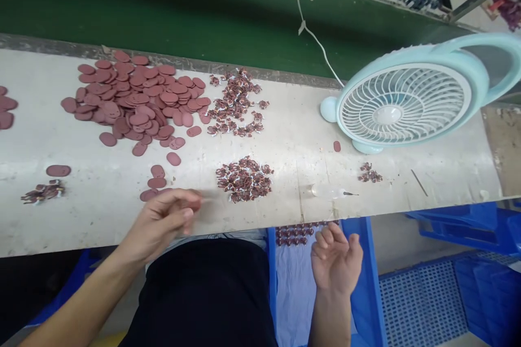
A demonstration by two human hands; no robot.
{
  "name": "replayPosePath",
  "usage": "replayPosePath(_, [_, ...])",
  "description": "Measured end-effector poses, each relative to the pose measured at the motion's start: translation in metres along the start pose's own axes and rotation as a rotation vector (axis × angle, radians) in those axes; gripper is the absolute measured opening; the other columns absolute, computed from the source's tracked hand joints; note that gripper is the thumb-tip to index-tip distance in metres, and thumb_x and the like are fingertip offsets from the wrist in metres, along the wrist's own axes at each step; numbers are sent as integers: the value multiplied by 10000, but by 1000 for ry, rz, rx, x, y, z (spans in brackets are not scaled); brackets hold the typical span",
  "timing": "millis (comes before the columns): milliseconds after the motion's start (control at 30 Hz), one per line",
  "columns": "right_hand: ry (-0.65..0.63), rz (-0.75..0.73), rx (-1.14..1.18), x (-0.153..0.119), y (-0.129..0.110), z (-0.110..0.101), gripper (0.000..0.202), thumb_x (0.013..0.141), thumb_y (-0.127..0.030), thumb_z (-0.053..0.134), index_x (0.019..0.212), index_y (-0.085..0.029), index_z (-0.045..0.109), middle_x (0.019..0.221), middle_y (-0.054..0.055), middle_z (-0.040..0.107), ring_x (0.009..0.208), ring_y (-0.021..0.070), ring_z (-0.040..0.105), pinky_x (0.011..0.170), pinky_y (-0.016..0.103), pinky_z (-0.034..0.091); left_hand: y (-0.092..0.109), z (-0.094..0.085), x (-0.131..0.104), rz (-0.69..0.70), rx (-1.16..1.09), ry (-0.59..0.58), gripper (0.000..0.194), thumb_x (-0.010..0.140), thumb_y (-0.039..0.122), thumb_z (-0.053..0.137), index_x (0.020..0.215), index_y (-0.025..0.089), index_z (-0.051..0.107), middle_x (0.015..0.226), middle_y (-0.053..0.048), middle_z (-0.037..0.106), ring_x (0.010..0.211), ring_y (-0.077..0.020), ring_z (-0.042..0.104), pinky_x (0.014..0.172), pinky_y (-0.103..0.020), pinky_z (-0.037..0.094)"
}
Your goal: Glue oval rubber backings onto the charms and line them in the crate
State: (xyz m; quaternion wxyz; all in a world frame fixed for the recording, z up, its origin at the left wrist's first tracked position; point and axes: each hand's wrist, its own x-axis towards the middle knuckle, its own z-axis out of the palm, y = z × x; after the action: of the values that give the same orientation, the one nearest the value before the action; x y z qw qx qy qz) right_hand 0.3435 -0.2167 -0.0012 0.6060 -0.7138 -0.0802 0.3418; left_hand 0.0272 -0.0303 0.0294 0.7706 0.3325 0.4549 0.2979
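My left hand hovers over the table's front edge, thumb and curled fingers slightly apart, its fingertips a little blurred. No object shows between them. Beside it lie a few reddish-brown oval discs. To its right is a pile of small brown figurines with white and yellow details. My right hand is raised palm up in front of the table, fingers half curled and thumb apart, with nothing visible in it. Beneath it is a blue crate with a pale sheet and rows of small brown pieces.
A large heap of oval discs and another figurine pile lie farther back. A light-blue fan stands at right. A clear bottle with a thin dark tip, several figurines and a thin stick lie near the front edge.
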Motion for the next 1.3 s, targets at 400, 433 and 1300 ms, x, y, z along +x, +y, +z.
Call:
replayPosePath(400, [-788, 516, 1087, 53, -49, 80, 349, 1004, -461, 495, 1190, -173, 561, 749, -48, 513, 548, 71, 524, 456, 156, 509, -25, 36, -13, -164, -397, -332, 333, 830, 255, 819, 1159, 224, 779, 1164, -138, 779, 909, -192, 763, 696, -212, 592])
replayPosePath(433, [-749, 501, 1024, 37, -54, 87, 360, 1005, -493, 482, 1178, -193, 579, 726, -52, 511, 514, 70, 492, 452, 168, 498, -25, 39, -12, -169, -412, -332, 328, 825, 259, 827, 1147, 218, 782, 1154, -136, 782, 945, -200, 766, 718, -211, 593])
replayPosePath(1300, [-152, -573, 29, -82, -50, 166, 236, 891, -433, 678, 1039, -253, 639, 723, -33, 652, 526, 185, 579, 481, 352, 482, -27, 53, -9, -139, -432, -360, 379, 750, 334, 890, 1099, 212, 806, 1038, -98, 797, 886, -191, 743, 834, -298, 560])
